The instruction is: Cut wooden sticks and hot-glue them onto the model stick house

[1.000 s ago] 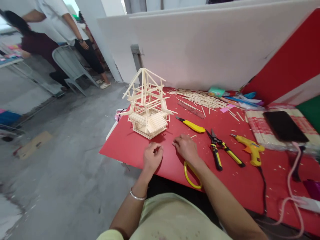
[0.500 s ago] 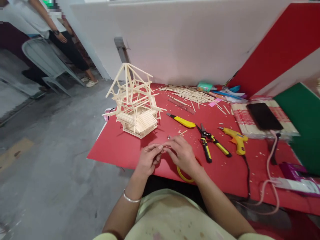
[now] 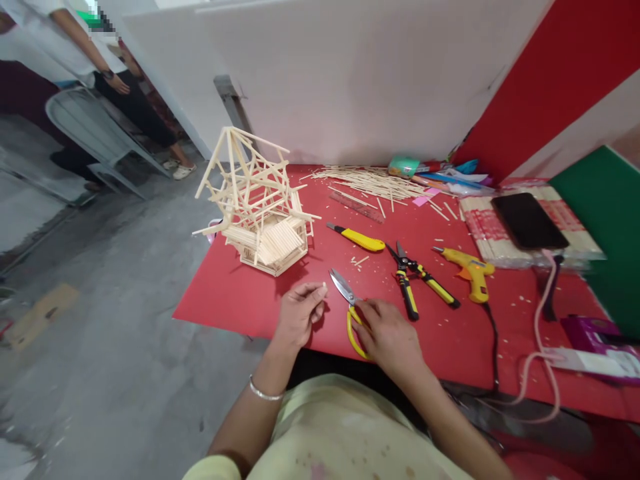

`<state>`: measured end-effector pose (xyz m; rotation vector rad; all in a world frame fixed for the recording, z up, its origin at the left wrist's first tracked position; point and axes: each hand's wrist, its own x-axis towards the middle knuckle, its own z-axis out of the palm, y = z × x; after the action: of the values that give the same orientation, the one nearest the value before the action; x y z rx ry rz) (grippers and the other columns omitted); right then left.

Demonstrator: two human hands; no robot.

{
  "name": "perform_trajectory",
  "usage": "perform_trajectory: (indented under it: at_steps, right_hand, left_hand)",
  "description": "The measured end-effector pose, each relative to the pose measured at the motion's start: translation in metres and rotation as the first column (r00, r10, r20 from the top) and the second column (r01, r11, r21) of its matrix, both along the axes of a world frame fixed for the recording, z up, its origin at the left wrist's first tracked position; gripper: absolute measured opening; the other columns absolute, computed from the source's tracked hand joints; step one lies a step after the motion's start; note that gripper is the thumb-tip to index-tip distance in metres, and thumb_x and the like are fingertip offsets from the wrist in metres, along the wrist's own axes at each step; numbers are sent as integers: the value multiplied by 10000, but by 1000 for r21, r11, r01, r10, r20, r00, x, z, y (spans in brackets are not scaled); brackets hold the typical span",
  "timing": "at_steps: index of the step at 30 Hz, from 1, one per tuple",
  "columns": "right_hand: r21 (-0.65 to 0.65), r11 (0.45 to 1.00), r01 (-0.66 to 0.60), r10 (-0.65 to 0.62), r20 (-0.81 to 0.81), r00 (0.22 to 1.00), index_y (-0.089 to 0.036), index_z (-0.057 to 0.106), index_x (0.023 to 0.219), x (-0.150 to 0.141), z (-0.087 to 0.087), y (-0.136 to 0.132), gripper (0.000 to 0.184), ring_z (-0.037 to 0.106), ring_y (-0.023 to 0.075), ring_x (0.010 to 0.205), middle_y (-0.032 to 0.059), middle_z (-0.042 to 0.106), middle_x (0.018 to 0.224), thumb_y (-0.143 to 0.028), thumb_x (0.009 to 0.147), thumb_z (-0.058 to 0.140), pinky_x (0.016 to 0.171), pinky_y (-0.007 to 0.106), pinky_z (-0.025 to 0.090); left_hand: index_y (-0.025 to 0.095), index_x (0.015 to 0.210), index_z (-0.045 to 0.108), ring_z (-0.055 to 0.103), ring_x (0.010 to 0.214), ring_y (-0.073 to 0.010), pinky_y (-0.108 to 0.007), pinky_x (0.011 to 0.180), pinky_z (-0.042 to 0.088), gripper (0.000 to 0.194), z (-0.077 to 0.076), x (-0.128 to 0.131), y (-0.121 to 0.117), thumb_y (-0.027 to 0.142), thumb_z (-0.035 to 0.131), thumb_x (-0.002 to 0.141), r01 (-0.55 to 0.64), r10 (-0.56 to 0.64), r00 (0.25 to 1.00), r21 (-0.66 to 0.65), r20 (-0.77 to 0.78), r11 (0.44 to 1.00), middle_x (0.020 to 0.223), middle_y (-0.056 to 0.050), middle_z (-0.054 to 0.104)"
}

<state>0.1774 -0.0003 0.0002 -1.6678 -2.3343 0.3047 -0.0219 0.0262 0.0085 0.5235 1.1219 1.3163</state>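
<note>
1. Flat red tabletop (image 3: 225, 303) bore a pale wooden-stick model (image 3: 280, 243) at left.
2. Left hand (image 3: 297, 317) pinched a small pale piece (image 3: 324, 287).
3. Right hand (image 3: 393, 333) gripped yellow-handled metal scissors (image 3: 344, 288) toward the near edge.

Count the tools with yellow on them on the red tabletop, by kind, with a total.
Scissors: 1
Utility knife: 1
Shears with black-and-yellow handles: 1
Glue gun: 1
Total: 4
</note>
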Motion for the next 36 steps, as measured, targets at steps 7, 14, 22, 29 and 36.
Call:
perform_trajectory:
  at_steps: [7, 14, 22, 29, 36]
  right_hand:
    - [89, 996, -2, 52, -566, 822, -253, 683, 1140, -30, 25, 20, 291, 644, 188, 982, 70, 696, 1059, -377, 992, 465, 892, 310, 509]
    - [12, 999, -42, 44, -210, 977, -227, 624, 1252, -37, 31, 24, 345, 620, 228, 977, 99, 680, 1066, -383, 974, 490, 819, 313, 492]
    - [-76, 997, 15, 2, 215, 977, -176, 479, 1434, -14, 4, -2, 520, 574, 273, 1009, 161, 608, 1138, -195, 914, 473, 892, 368, 468]
    - [-96, 987, 127, -92, 303, 948, -85, 457, 1438, -3, -3, -2, 602, 602, 275, 937, 177, 615, 1042, -182, 848, 523, 808, 345, 479]
    - [-128, 985, 112, -93, 144, 985, -299, 682, 1133, 6, 21, 48, 307, 630, 216, 929, 65, 689, 1022, -447, 946, 488, 699, 275, 418]
  left_hand:
    - [142, 840, 729, 476, 437, -27, -140, 364, 317, 310, 9, 5, -6, 361, 858, 662, 24, -23, 999, 23, -39, 999, 729, -19, 699]
    - [147, 840, 707, 472, 433, -30, -144, 363, 318, 312, 4, 0, -6, 385, 840, 688, -13, 19, 996, 66, -88, 998, 713, -5, 677]
    - [158, 847, 680, 455, 428, -28, -143, 367, 290, 330, -14, 1, 0, 399, 836, 685, -55, 59, 995, 64, -75, 996, 671, 15, 644]
    - [176, 873, 635, 467, 441, -37, -152, 385, 307, 331, -15, 4, -3, 403, 816, 714, -69, 78, 994, 114, -81, 991, 687, 30, 630]
    - [170, 847, 681, 506, 517, -106, -228, 510, 396, 235, -32, 8, 8, 405, 671, 837, 105, -21, 835, 123, -550, 987, 654, -2, 625]
